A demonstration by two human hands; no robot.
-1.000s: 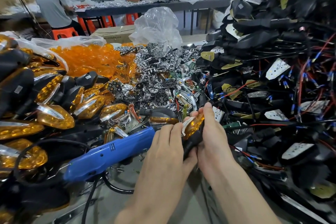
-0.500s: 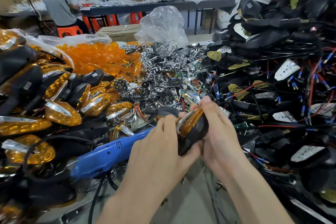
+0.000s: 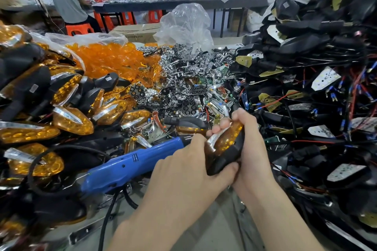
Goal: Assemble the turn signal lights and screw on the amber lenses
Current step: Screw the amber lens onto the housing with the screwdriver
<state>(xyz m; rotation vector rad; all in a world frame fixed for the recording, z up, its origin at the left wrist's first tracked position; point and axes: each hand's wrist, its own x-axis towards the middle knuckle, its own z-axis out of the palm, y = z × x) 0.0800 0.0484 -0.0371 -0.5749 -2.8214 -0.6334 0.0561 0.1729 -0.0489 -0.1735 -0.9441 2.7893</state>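
Both hands hold one turn signal light [image 3: 225, 149] above the bench: a black housing with an amber lens and a chrome strip on top. My left hand [image 3: 183, 171] grips its left and lower side, thumb under the black body. My right hand [image 3: 247, 144] wraps the right side, fingertips curled over the lens top. A blue electric screwdriver [image 3: 130, 166] lies just left of my left hand, its tip hidden behind that hand.
Finished amber lights [image 3: 71, 120] are heaped on the left. Loose amber lenses [image 3: 106, 61] in a bag lie behind them, chrome reflectors [image 3: 183, 85] in the middle, black wired housings [image 3: 310, 91] piled right. A person sits at a far table.
The light has turned in my hands, so more of the black housing and the amber lens face shows. Both hands shifted slightly around it.
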